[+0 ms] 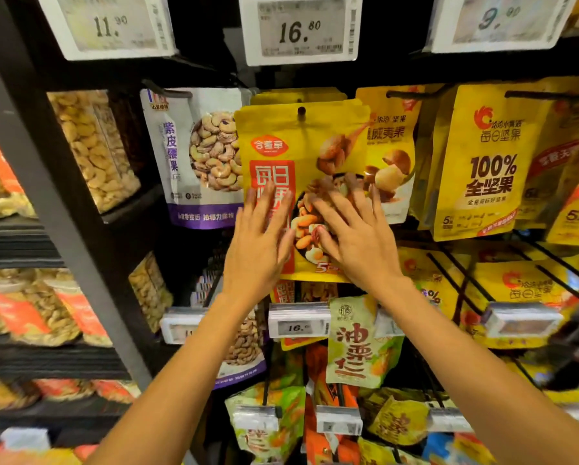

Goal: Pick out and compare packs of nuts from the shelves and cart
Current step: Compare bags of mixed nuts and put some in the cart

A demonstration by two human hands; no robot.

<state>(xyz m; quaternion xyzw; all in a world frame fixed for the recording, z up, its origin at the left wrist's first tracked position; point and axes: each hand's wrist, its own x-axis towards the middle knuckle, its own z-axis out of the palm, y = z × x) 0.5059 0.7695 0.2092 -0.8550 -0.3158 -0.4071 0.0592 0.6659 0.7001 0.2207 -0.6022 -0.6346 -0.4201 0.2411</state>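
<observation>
A yellow pack of mixed nuts with a red label hangs from a peg at the centre of the shelf, in front of more packs of the same kind. My left hand lies flat on its lower left with the fingers spread. On its lower right rests my right hand, also flat and spread. Neither hand grips the pack. A white and purple cashew pack hangs just to the left. To the right hangs a yellow macadamia pack and a yellow "100%" nut pack.
Price tags reading 11.90, 16.80 and 9.90 sit above the pegs. Clear tubs of cashews stand on the black shelf at left. A green chestnut pack and other bags hang on lower pegs.
</observation>
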